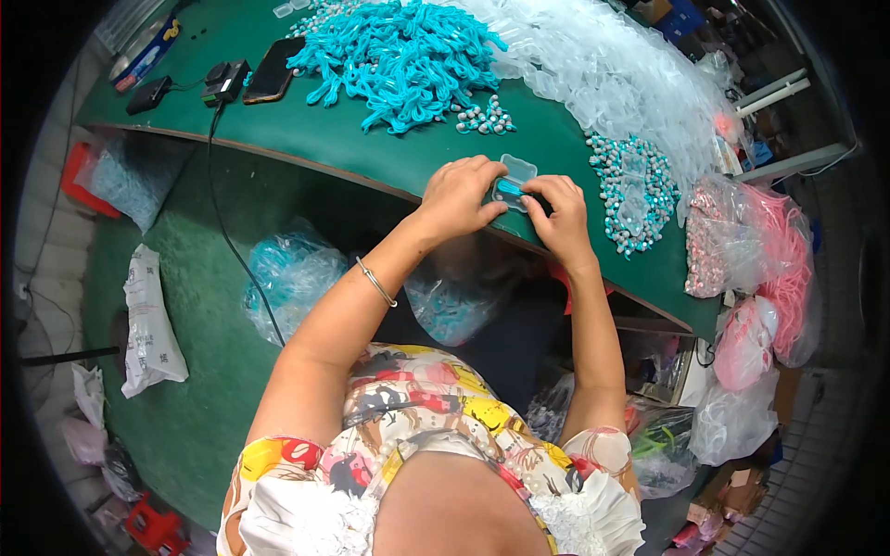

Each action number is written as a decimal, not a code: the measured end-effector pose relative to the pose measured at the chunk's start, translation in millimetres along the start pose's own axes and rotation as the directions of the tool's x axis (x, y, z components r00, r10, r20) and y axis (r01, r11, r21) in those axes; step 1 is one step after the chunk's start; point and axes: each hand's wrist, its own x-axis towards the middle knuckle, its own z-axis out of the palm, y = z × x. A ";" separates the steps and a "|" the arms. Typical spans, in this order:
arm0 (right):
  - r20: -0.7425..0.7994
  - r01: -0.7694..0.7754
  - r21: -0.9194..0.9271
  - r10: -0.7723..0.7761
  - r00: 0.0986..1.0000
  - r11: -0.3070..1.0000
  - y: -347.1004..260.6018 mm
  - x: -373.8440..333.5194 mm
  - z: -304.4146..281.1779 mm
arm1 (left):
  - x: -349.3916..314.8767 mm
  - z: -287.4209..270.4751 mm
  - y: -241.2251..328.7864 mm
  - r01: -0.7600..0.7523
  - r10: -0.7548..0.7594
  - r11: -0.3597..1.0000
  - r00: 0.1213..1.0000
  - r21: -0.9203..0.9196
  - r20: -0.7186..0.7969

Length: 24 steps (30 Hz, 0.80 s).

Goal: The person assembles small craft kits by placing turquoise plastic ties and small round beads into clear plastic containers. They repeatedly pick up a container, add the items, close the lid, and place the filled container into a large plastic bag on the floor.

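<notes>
At the table's near edge, a small clear plastic case (519, 168) stands with its lid up. My left hand (454, 198) grips it from the left, thumb at the near side and fingers at the far side. A small teal cord bundle (509, 188) lies in the case. The fingertips of my right hand (562, 221) are closed on the bundle's right end; exactly how they pinch it is partly hidden. Just beyond my hands lies a small group of silver-and-teal plug-like pieces (486, 118). Farther off is a large heap of folded teal cords (399, 56).
Clear plastic cases (593, 56) are piled at the far right of the green table (306, 139). More plug-like pieces (635, 190) lie right of my hands. A phone (274, 70) and a black device with a cable (225, 82) sit at left. Bags of pink cords (779, 269) hang at right.
</notes>
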 end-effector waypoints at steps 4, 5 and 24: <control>0.009 -0.056 0.072 0.056 0.998 0.996 1.2 6.6 -7.9 | 0.1 -0.5 -0.3 0.001 -0.001 1.000 1.000 0.004 0.007; -0.018 -0.113 0.151 0.117 0.993 0.982 6.3 11.7 -6.7 | 0.3 -0.8 -0.3 -0.005 0.005 1.000 1.000 0.010 0.004; -0.013 0.036 0.178 -0.034 0.999 0.983 -6.6 -4.7 -6.7 | -2.6 0.5 2.6 -0.084 0.087 0.995 0.995 0.057 -0.043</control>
